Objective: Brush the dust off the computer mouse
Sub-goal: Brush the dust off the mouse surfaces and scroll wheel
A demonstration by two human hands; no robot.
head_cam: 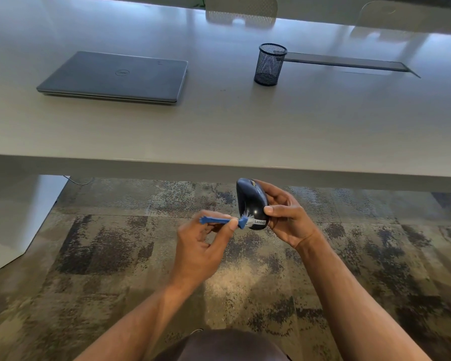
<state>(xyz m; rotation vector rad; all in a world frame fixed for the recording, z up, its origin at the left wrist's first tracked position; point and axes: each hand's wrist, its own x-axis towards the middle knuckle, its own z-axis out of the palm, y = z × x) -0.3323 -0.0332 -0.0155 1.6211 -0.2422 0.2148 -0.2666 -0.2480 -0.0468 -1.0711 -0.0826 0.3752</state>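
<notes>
Currently the Lenovo mouse [251, 201] is off the desk [219, 131], held in the air below the desk's near edge, over the carpet [115, 243], tipped up on its side with the scroll-wheel end toward the desk and the Lenovo badge end toward the person. Right hand [288, 217] grasps it: thumb across the near flank by the badge, fingers curled round the far side. Left hand [206, 246] pinches a small blue brush [224, 221] between thumb and forefinger, other fingers loosely curled; white bristles are touching the mouse shell just beside the badge. Handling read: mouse looks like light, rigid plastic with a glossy shell, a highlight shows on it, so probably a bit slippery; side grip across the flanks is the sensible hold, keeps top and buttons exposed to the bristles and avoids pressing the wheel. Not fragile as such, but a drop onto the floor is possible if the thumb slides. Brush is thin and light; bristles look soft and splay on contact, so light pressure should do, with the pinch close to the head for control. On the desk, well beyond the mouse: a closed Dell laptop [115, 78] to the left, a black mesh pen cup [270, 64] to the right, neither involved.
</notes>
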